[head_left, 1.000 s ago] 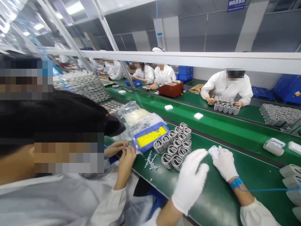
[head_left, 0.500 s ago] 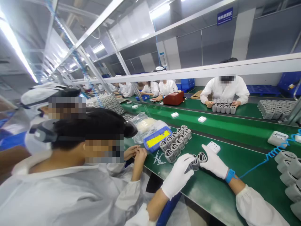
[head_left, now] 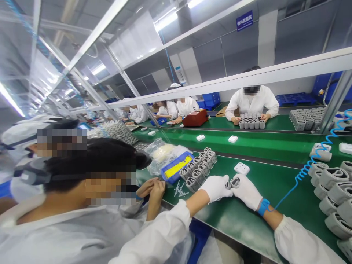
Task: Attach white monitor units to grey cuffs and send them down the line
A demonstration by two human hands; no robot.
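My left hand (head_left: pixel 216 189), in a white glove, is closed on a grey rolled coil (head_left: pixel 227 183), mostly hidden behind its fingers. Right beside it, my right hand (head_left: pixel 247 191), also gloved and wearing a blue wrist strap (head_left: pixel 264 206), curls round a second grey coil (head_left: pixel 235 182). The fingertips of both hands nearly meet above the green bench (head_left: pixel 220 216). Just behind them lies a white socket block (head_left: pixel 242 168). To the left stand two rows of similar grey coils (head_left: pixel 198 168).
A blue tray (head_left: pixel 177 167) of small yellow parts sits beyond loose pale strips (head_left: pixel 180 189). Close on the left, a co-worker's hands (head_left: pixel 151 189) are at the bench edge. Stacked grey coils (head_left: pixel 337 198) stand at right, near a coiled blue cord (head_left: pixel 308 165).
My left hand has moved right and its fingers have closed round its coil. My right hand's raised thumb has come down onto the other coil. The view has shifted slightly right.
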